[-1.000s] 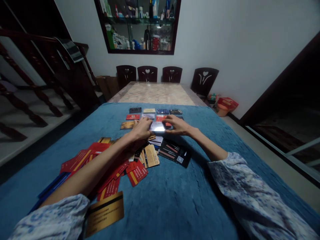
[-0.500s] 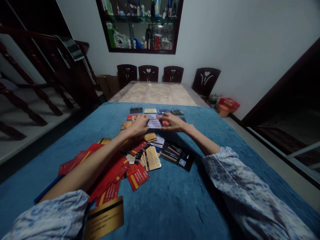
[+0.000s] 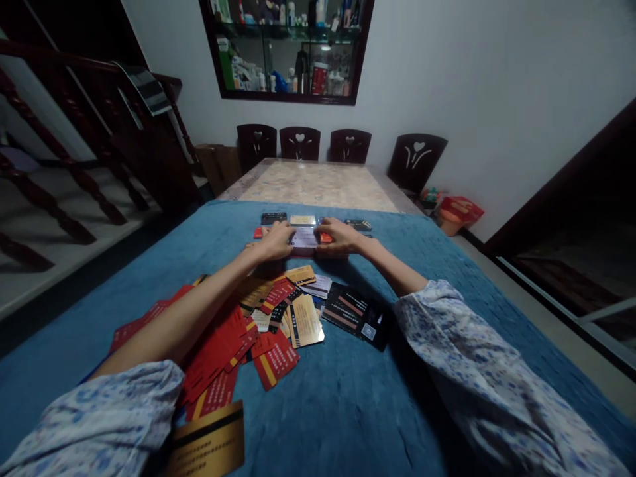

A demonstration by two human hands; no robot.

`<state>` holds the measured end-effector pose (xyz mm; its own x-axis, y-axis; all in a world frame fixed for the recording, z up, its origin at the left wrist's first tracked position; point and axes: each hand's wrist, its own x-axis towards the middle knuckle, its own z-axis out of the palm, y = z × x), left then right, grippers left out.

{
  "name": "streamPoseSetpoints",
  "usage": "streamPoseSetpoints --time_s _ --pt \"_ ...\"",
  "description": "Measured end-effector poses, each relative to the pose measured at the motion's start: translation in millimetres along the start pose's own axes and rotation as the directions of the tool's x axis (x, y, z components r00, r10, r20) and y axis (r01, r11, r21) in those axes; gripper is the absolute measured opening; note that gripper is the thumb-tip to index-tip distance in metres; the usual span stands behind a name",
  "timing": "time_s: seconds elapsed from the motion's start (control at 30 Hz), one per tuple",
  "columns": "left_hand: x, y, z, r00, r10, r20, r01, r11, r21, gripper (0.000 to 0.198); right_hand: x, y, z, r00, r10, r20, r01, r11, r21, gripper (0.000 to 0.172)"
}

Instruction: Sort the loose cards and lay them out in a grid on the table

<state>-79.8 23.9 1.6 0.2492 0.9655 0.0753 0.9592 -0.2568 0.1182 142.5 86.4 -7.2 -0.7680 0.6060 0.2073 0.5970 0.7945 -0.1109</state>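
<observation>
Between my hands is a pale lavender-white card, pinched at its two short sides. My left hand grips its left edge with curled fingers, and my right hand its right edge. Bits of red cards show beside the fingers. Behind lie a black card, a cream card and a dark card in a row. My hands hide other cards there. Closer to me spreads a loose pile of red cards, gold cards and a large black card.
A blue cloth covers the near part of the table; the bare marbled tabletop shows beyond. A gold card lies close to me at the left. Several dark chairs stand around the far end. A stair railing is at left.
Both hands have shifted slightly away from me and to the left with the pale card, which now covers more of the cards behind it. The camera view has moved a little.
</observation>
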Motion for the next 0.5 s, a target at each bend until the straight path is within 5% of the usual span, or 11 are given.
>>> streamPoseSetpoints --time_s 0.5 --pt "24 -11 -0.2 0.998 -0.044 0.038 0.041 0.996 0.074 0.049 28 2 3 0.996 0.059 0.062 -0.057 0.998 -0.037 0.037"
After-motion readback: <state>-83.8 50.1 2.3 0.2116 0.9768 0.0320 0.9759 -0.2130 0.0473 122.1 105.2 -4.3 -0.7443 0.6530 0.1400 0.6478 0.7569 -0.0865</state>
